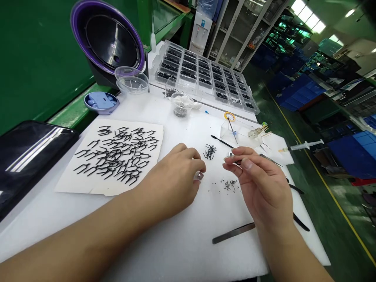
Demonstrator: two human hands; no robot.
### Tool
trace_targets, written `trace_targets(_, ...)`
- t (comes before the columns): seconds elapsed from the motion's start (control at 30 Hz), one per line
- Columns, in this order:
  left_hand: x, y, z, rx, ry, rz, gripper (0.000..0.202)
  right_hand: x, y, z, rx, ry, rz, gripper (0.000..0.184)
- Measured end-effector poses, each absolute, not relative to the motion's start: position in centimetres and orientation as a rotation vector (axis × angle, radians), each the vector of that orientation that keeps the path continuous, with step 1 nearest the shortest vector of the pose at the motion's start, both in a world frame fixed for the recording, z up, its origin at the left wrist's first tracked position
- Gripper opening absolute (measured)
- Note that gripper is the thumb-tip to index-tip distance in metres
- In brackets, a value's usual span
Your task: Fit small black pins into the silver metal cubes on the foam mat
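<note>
White tabletop (182, 250), green workshop floor (331, 219): left hand (173, 178) curled, grip unclear; right hand (264, 188) pinches small part (230, 155)
Beyond both, a compartmented case (209, 89) holds black pieces (221, 95).

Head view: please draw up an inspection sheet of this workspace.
Surface: white tabletop
Job's things: black forked parts on a pale sheet; loose black pieces and tiny bits near the hands
Clutter: tweezer-like tool, partly hidden; syringe; tape roll
Hands: left hand with fingers curled around a shiny piece; right hand with fingers pinching a small silver piece
Cables: nothing seen
Surroundings: compartment tray, water dispenser, glass-fronted cabinet, green floor
</note>
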State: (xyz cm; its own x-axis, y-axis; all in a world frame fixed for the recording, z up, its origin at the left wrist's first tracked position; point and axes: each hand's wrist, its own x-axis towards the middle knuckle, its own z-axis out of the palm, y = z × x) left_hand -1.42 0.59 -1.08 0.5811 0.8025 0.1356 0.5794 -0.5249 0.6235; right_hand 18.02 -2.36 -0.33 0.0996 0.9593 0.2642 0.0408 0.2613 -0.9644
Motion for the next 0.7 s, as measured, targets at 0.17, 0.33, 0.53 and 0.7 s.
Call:
trace_targets(0.17, -0.2, -0.3, 0.6, 1.704, 1.141, 0.800, 0.019, 16.8, -2.4, -0.8, -1.041, -1.109, 1.032, 0.006)
trace_targets(0.33, 0.4, -0.3, 1.0, 1.261, 1.047, 0.819, 0.012, 15.5, -2.6, -1.4, -0.982, -1.039, 1.130, 0.007)
trace_targets(0.53, 0.2, -0.1, 1.2, 1.186, 1.060, 0.874, 0.009, 14.8, -2.7, -1.3, -1.013, -0.951, 1.165, 0.010)
trace_targets(0.7, 0.4, -0.2, 1.3, 1.161, 1.094, 0.888, 0.004, 14.4, -2.3, -1.2, -1.001, -0.866, 1.303, 0.013)
